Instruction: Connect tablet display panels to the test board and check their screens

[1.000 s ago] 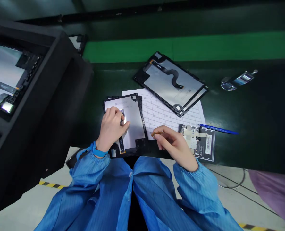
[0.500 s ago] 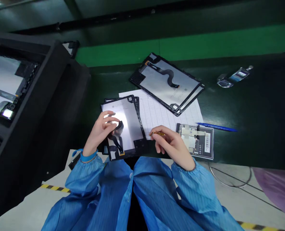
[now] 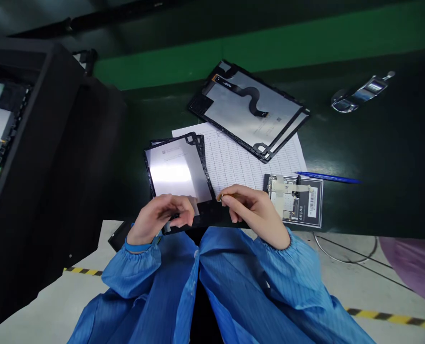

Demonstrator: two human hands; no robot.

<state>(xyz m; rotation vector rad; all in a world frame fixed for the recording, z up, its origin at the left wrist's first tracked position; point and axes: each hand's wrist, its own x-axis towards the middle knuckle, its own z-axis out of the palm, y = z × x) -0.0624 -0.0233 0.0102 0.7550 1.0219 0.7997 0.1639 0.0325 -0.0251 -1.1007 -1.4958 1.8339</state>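
A tablet screen panel (image 3: 174,165) lies back side up on a small stack at the table's front edge, its silvery backing shining. Above the panel's lower end, my left hand (image 3: 162,217) is curled and slightly blurred, fingers bent toward the thumb. Whatever it grips, if anything, is hidden, as is the panel's black ribbon cable. To the right of the panel's lower corner, my right hand (image 3: 250,208) pinches a small gold-coloured piece (image 3: 220,197) between thumb and forefinger; its exact kind cannot be made out.
More screen panels (image 3: 248,107) lie stacked at an angle on a printed grid sheet (image 3: 230,162). Right of my right hand are an opened electronic device (image 3: 305,200) and a blue pen (image 3: 330,177). A shiny metal object (image 3: 363,93) stands farther back. A black rack (image 3: 50,129) rises at left.
My left hand has moved down the panel, and the ribbon cable it was touching is now out of sight. My right hand stays about where it was, still pinching the gold-coloured piece.
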